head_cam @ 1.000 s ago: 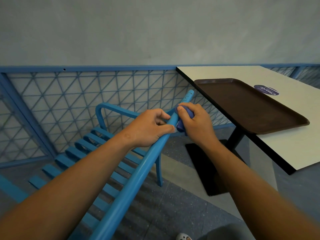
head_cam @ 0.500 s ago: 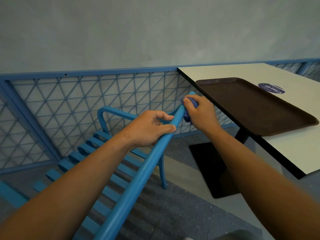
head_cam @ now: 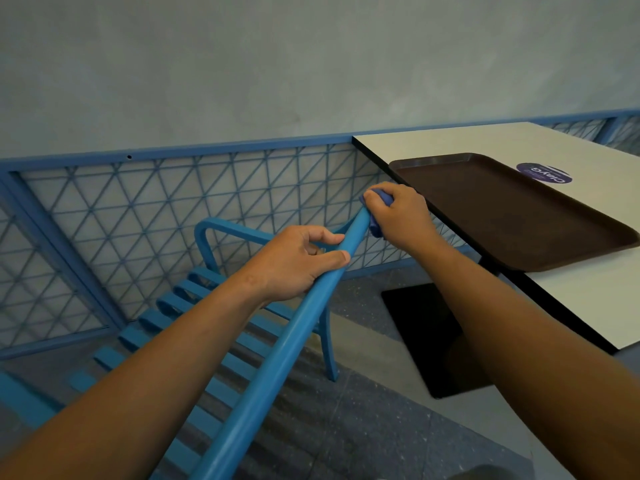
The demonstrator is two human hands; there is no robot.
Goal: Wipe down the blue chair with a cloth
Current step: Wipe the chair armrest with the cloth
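Observation:
The blue chair (head_cam: pixel 277 358) is a metal one with a slatted seat, and its round top rail runs from the lower left up towards the table. My left hand (head_cam: pixel 294 261) grips that rail about two thirds of the way up, thumb across the top. My right hand (head_cam: pixel 398 216) holds a small dark blue cloth (head_cam: pixel 375 202) wrapped over the far end of the rail. Most of the cloth is hidden under my fingers.
A white table (head_cam: pixel 588 299) with a black edge stands at the right, its black base (head_cam: pixel 426 341) on the floor beside the chair leg. A brown tray (head_cam: pixel 502 209) lies on the table, close to my right hand. A blue lattice railing (head_cam: pixel 138 216) backs the chair.
My right hand has slid the cloth up along the rail, away from my left hand, to the rail's far end. My left hand has kept its grip.

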